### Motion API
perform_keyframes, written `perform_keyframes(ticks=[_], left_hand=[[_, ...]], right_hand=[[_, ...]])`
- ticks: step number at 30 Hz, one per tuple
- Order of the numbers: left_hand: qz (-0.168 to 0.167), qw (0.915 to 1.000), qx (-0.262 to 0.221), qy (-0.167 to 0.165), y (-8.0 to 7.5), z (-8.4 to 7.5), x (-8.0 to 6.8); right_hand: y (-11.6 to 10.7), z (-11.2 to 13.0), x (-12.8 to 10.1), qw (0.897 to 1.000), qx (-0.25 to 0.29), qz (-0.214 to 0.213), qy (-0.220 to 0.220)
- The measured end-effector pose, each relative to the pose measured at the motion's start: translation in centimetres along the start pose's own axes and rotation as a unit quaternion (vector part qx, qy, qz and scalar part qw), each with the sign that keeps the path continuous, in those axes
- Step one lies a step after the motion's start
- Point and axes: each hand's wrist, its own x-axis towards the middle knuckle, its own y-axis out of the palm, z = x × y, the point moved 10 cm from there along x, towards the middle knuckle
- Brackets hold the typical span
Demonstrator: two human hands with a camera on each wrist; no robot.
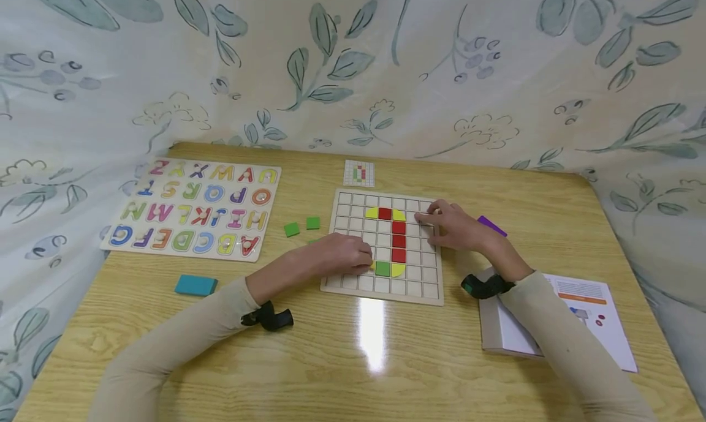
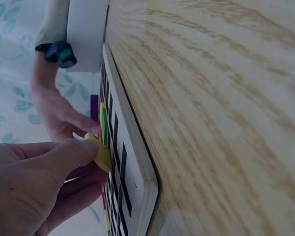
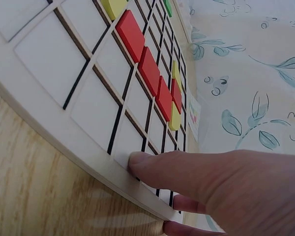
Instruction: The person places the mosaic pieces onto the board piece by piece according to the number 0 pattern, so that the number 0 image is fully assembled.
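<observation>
My left hand (image 1: 339,255) pinches a yellow rounded-corner tile (image 2: 103,155) between thumb and fingers, right at the surface of the wooden grid board (image 1: 419,290). On the board, red square tiles (image 1: 399,241) form a column, with another red one at the top. Yellow quarter-round tiles (image 1: 398,270) sit at the corners, and a green square tile (image 1: 383,268) lies in the bottom row next to the held piece. Over at the board's right edge rests my right hand (image 1: 455,227), its thumb on a bare cell and other fingers by the rim.
A small pattern card (image 1: 359,173) lies behind the board. Loose green tiles (image 1: 292,229) are to its left, beyond them an alphabet puzzle (image 1: 190,211) and a teal block (image 1: 195,285). A white box (image 1: 595,333) and a purple piece (image 1: 492,226) lie at right.
</observation>
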Motion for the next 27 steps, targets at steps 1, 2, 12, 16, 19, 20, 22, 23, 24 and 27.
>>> perform_keyframes(ticks=[1, 2, 12, 16, 19, 20, 22, 23, 24, 27], left_hand=[[0.002, 1.0, -0.008, -0.001, 0.0, 0.1, 0.0], [0.006, 0.9998, -0.017, -0.002, 0.1, 0.1, 0.0], [0.039, 0.9962, -0.072, -0.03, 0.6, 1.0, 0.1], [0.048, 0.9947, -0.083, -0.037, 0.7, 1.3, 0.1], [0.05, 0.9939, -0.09, -0.041, 0.7, 1.4, 0.1], [0.049, 0.9936, -0.092, -0.044, 0.7, 1.4, 0.2], [0.048, 0.9933, -0.093, -0.048, 0.7, 1.5, 0.2], [0.049, 0.9931, -0.094, -0.05, 0.7, 1.6, 0.2], [0.049, 0.9929, -0.095, -0.052, 0.7, 1.6, 0.2], [0.054, 0.9922, -0.097, -0.056, 0.8, 1.7, 0.2]], right_hand=[[0.0, 0.0, 0.0, 1.0, -0.001, -0.001, -0.001], [0.0, 0.0, 0.0, 1.0, -0.002, -0.002, -0.002], [0.0, -0.1, 0.0, 1.0, -0.01, -0.005, 0.0], [-0.1, -0.2, 0.0, 1.0, -0.01, -0.006, -0.001], [-0.1, -0.2, 0.0, 1.0, -0.01, -0.006, 0.0], [-0.2, -0.2, 0.0, 1.0, -0.011, -0.006, 0.0], [-0.2, -0.1, 0.0, 1.0, -0.012, -0.006, 0.0], [-0.2, -0.1, 0.0, 1.0, -0.012, -0.006, 0.0], [-0.3, -0.1, 0.0, 1.0, -0.012, -0.006, -0.001], [-0.3, -0.1, 0.0, 1.0, -0.011, -0.005, -0.001]])
